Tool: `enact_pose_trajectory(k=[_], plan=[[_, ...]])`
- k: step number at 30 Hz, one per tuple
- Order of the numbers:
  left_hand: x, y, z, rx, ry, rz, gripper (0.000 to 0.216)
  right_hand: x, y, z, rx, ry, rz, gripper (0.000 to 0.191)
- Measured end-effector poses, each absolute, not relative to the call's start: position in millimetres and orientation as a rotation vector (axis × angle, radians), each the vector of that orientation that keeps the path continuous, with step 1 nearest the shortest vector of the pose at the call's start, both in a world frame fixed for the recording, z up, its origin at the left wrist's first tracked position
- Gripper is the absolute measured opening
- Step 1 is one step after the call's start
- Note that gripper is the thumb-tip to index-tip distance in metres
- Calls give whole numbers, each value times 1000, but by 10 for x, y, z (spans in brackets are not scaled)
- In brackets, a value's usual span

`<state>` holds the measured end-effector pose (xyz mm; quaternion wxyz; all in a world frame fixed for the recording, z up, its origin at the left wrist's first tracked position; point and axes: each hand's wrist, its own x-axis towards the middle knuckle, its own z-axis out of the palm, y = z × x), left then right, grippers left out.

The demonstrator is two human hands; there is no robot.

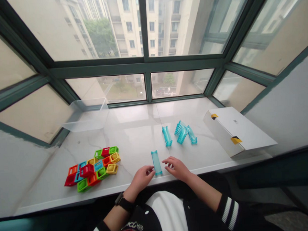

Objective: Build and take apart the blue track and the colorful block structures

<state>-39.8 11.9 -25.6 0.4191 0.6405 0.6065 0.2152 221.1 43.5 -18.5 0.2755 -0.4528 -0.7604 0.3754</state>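
Note:
A translucent light-blue track piece, straight with raised side edges, lies flat near the front edge of the counter, between my two hands. My left hand is at its left side, fingers curved and the tips at or against its edge; whether they touch is hard to tell. To the right of the piece, my right hand hovers a little apart from it, fingers bent and spread with nothing in them. Farther back are another straight blue track piece, a stack of curved blue track pieces and a smaller blue piece.
On the left lies a cluster of red, green, yellow, orange and blue square blocks. Behind it stands a clear plastic bin. A white box with yellow-and-black tabs sits at the right. Windows border the marble-look counter.

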Motion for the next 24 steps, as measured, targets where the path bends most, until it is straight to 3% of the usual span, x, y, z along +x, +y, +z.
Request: enact_pose_trajectory(k=[2, 6, 15, 24], plan=[[-326, 86, -245, 1565, 1461, 532, 48, 2176, 413, -239, -1247, -2118, 1038, 36], [-314, 44, -263, 1472, 1386, 551, 58, 2189, 393, -328, -1294, -2167, 1033, 28], [-338, 15, -346, 1337, 1238, 630, 48, 2163, 368, -312, -1302, -2189, 1025, 27], [-339, 7, -418, 1235, 1154, 654, 58, 2126, 353, -319, -1293, -2227, 960, 29]])
